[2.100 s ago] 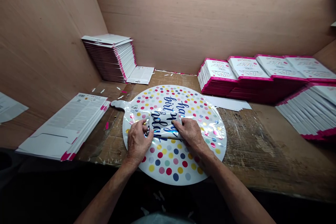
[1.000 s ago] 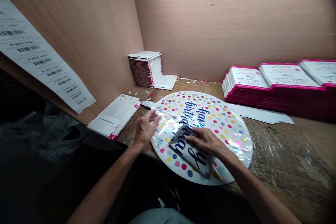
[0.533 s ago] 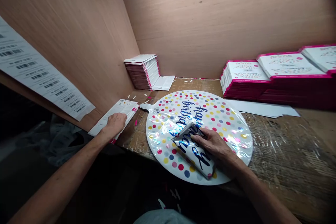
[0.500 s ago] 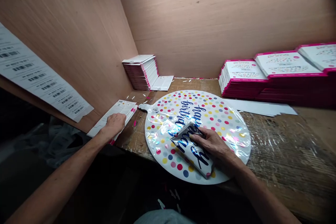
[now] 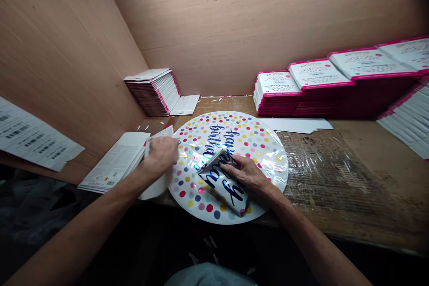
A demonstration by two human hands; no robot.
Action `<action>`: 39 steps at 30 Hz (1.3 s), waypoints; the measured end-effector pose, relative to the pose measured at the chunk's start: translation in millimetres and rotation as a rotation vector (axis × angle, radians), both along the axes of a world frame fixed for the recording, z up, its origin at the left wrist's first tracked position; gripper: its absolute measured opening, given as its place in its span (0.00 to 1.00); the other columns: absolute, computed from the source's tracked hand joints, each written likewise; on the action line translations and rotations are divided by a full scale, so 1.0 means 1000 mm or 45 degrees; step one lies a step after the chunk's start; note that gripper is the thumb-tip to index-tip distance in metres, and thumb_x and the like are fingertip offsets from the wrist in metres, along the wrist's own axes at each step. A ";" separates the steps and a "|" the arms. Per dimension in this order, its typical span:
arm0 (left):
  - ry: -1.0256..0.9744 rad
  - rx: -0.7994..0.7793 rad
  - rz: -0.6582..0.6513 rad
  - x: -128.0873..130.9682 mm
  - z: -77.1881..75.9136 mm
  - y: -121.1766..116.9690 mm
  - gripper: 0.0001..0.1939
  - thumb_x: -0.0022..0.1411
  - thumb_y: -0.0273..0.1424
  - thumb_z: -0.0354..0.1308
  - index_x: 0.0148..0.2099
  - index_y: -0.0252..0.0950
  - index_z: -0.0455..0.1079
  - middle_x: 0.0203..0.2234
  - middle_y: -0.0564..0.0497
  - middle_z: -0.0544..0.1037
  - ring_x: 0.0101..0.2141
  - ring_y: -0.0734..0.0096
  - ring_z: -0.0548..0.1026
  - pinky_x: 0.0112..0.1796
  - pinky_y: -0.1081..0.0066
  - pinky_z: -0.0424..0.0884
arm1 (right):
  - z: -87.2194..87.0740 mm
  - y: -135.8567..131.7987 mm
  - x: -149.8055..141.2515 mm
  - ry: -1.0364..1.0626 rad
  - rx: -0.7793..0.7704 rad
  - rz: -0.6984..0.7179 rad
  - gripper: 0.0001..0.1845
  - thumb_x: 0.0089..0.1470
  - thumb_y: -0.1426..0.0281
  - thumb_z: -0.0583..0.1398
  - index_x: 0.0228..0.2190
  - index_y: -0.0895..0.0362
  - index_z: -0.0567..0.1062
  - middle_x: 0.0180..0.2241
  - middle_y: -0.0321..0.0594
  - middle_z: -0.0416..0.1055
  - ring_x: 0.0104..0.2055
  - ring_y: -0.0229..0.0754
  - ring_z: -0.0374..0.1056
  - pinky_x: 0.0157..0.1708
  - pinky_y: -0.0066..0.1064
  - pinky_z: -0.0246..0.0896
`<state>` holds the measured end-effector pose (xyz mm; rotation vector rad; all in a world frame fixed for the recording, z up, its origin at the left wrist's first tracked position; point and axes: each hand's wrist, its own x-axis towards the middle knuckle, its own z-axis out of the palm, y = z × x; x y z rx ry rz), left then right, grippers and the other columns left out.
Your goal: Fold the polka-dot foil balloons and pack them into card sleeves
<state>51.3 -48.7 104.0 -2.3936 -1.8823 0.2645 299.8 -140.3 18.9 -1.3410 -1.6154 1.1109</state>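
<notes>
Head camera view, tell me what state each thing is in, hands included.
Left hand: closed on the white card, blurred.
White card: held, partly hidden by the hand.
Right hand: gripping the foil bundle.
Foil bundle: folded, over the round dotted foil.
Round dotted foil: lying flat, partly covered.
Left card pile: lying flat.
Back card stack: piled high.
Pink-edged packets: stacked, overlapping.
Barcode sheet: one end ragged.

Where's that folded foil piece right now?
In the head view, the folded foil piece is just below centre, in the right hand, over the round dotted sheet.
</notes>
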 end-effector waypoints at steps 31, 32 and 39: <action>0.103 -0.034 -0.811 -0.020 -0.029 -0.047 0.15 0.60 0.13 0.43 0.38 0.27 0.71 0.33 0.38 0.75 0.32 0.59 0.76 0.28 0.67 0.70 | 0.043 0.044 -0.083 -1.108 -0.168 0.094 0.19 0.57 0.53 0.59 0.37 0.57 0.75 0.38 0.46 0.76 0.39 0.46 0.70 0.32 0.30 0.55; 0.125 -0.042 -0.845 -0.019 -0.025 -0.047 0.15 0.60 0.14 0.43 0.38 0.27 0.71 0.34 0.39 0.75 0.32 0.59 0.76 0.29 0.67 0.70 | 0.042 0.044 -0.082 -1.101 -0.143 0.070 0.18 0.58 0.54 0.58 0.34 0.56 0.75 0.37 0.45 0.76 0.39 0.46 0.70 0.31 0.30 0.54; -0.461 0.216 -0.542 -0.008 -0.030 -0.067 0.10 0.64 0.27 0.52 0.45 0.29 0.71 0.44 0.33 0.76 0.48 0.48 0.75 0.47 0.57 0.72 | 0.014 0.022 -0.077 -0.914 0.042 -0.403 0.15 0.63 0.60 0.53 0.35 0.55 0.73 0.32 0.42 0.75 0.35 0.44 0.70 0.32 0.30 0.53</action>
